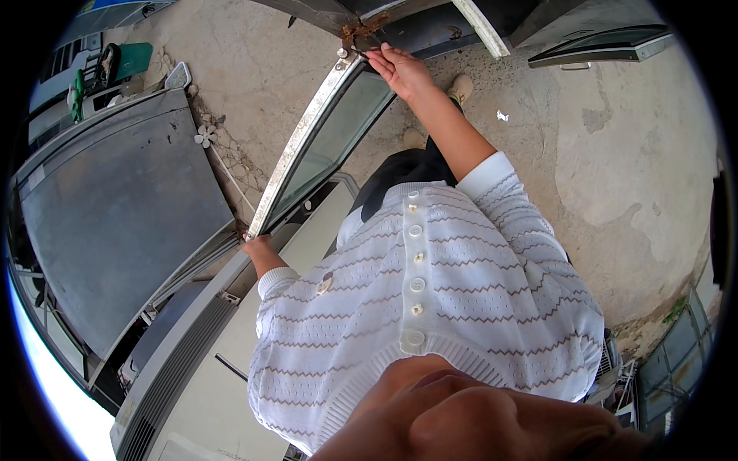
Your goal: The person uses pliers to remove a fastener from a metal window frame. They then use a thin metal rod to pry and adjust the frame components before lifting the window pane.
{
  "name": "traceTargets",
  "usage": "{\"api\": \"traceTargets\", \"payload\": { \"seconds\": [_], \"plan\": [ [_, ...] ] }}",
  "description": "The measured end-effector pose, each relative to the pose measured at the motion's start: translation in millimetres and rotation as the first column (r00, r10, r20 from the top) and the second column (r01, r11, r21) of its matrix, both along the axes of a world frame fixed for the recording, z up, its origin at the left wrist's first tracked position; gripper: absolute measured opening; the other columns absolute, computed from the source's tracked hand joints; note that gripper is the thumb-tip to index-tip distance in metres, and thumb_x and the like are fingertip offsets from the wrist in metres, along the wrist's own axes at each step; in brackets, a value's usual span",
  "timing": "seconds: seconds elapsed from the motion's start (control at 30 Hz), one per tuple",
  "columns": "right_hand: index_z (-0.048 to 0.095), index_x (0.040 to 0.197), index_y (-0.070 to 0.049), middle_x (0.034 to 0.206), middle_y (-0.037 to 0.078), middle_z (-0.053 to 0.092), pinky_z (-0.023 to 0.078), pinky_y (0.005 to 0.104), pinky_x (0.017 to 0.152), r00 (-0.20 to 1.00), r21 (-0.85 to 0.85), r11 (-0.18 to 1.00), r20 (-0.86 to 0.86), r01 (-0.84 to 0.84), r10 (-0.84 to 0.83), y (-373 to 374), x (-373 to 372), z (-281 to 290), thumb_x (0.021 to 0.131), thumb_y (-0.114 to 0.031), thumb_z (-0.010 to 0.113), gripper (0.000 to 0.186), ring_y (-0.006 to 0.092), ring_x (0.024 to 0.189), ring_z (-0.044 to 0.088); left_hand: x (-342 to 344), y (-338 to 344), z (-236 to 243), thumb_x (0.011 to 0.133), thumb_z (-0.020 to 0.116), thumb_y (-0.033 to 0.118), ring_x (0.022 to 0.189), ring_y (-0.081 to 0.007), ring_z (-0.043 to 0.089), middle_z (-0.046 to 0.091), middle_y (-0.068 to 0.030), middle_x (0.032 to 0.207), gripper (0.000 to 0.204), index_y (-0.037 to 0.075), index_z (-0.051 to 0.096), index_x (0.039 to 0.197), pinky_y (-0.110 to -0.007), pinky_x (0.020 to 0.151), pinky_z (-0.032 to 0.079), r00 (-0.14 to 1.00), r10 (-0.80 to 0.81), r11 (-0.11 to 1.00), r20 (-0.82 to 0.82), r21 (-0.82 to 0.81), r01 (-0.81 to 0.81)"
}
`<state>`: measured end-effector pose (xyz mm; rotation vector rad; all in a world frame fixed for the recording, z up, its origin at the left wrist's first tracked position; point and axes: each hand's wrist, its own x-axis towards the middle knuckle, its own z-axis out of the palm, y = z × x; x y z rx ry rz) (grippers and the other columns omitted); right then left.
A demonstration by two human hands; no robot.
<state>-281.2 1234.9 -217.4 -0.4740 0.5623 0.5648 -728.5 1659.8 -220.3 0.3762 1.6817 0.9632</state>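
From where I stand, the framed glass panel (329,146) hangs slantwise in front of the person, one end up by a rusty metal joint (367,29), the other down beside the long cream unit with a vent grille (223,392). The hands are well apart, one to each end. The right hand (401,71) is at the upper corner, its fingers fairly straight rather than closed round the frame; whether the tips press on it, I can't tell. The left hand (260,247) meets the lower end, fingers mostly hidden, so its grip can't be judged either.

That loose right hand worries me: if nothing else bears the upper corner, the panel could tip and swing toward the shoes (461,87). A twist against the cream unit might crack the glass, and the rusty joint could snag or scratch those fingers.
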Motion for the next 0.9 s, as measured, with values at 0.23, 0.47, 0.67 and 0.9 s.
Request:
{"api": "traceTargets", "payload": {
  "seconds": [0.23,0.47,0.67,0.9],
  "plan": [
    [0.056,0.09,0.002,0.096,0.015,0.063,0.055,0.0336,0.087,0.996,0.058,0.997,-0.067,-0.046,0.05,0.6,3.7,-8.9,0.087,-0.002,0.059,0.005,0.0278,0.096,0.064,-4.5,4.6,-6.6,0.088,0.027,0.045,0.118,-0.0208,0.049,0.05,-0.0052,0.133,0.054,0.015,0.046,0.13,-0.034,0.101,0.03,1.0,0.003,1.0,-0.002,-0.011,-0.003],
    [0.056,0.092,0.002,0.095,0.014,0.063,0.056,0.0336,0.086,0.997,0.06,0.997,-0.068,-0.039,0.043,2.2,4.2,-11.4,0.089,-0.002,0.057,0.005,0.0274,0.096,0.064,-12.9,11.3,-12.6,0.089,0.027,0.044,0.115,-0.0208,0.05,0.053,-0.0047,0.13,0.052,0.015,0.051,0.125,-0.036,0.099,0.032,1.0,0.008,1.0,-0.002,-0.02,-0.008],
    [0.056,0.093,0.002,0.098,0.014,0.063,0.056,0.0316,0.086,0.997,0.109,0.993,-0.069,0.038,-0.03,1.1,13.2,-12.2,0.089,-0.003,0.058,0.007,0.0262,0.096,0.064,-19.1,17.4,-20.7,0.089,0.026,0.043,0.113,-0.0207,0.052,0.055,-0.0043,0.127,0.051,0.015,0.055,0.121,-0.037,0.098,0.033,1.0,0.014,0.999,0.004,-0.03,-0.014],
    [0.056,0.093,0.002,0.1,0.016,0.063,0.057,0.0285,0.083,0.998,0.018,0.999,-0.058,-0.039,0.04,-10.0,20.3,-7.2,0.089,-0.004,0.058,0.008,0.0241,0.094,0.064,-20.7,42.9,-38.9,0.09,0.026,0.042,0.11,-0.0207,0.053,0.058,-0.0038,0.124,0.051,0.015,0.06,0.116,-0.039,0.096,0.035,1.0,-0.004,0.999,0.002,-0.055,0.004]
  ]
}}
